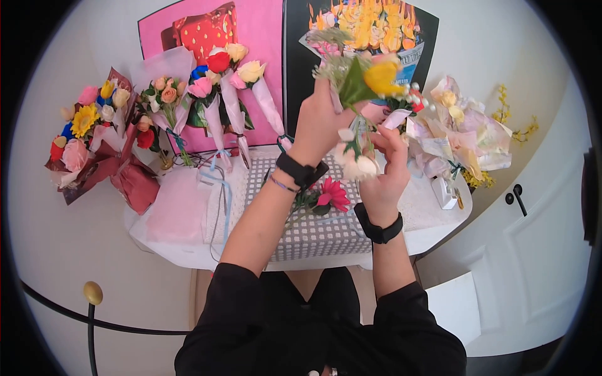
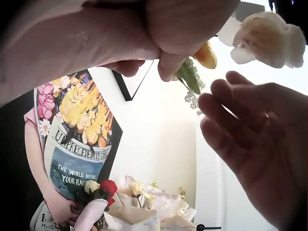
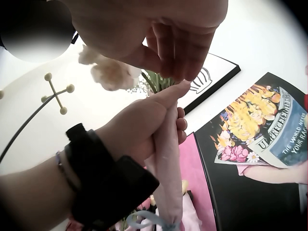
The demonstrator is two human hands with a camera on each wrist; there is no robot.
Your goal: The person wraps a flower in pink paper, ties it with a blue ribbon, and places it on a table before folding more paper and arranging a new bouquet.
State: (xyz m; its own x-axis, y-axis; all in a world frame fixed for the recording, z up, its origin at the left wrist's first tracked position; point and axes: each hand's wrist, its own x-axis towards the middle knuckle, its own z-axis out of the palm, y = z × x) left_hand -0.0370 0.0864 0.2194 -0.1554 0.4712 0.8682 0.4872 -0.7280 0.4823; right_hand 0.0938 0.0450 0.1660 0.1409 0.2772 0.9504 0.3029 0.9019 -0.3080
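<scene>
My left hand (image 1: pixel 316 128) grips a slim bouquet in pale pink wrap (image 3: pixel 166 178), tied low with a light blue ribbon (image 3: pixel 147 217). From its top come a yellow tulip (image 1: pixel 384 76), a green leaf (image 1: pixel 356 84) and small white sprigs. A cream rose (image 1: pixel 359 164) hangs over toward me. Close by is my right hand (image 1: pixel 384 185), its fingers loosely bent at the flower heads and their tips beside the left thumb in the right wrist view. In the left wrist view its palm shows nothing held.
A magenta flower (image 1: pixel 332 195) lies on the grey checked cloth (image 1: pixel 320 241). Wrapped bouquets (image 1: pixel 135 169) stand at left, with several slim ones (image 1: pixel 216 125) leaning on a pink poster (image 1: pixel 260 37). A pale paper bouquet (image 1: pixel 464 135) and white box (image 1: pixel 444 194) sit at right.
</scene>
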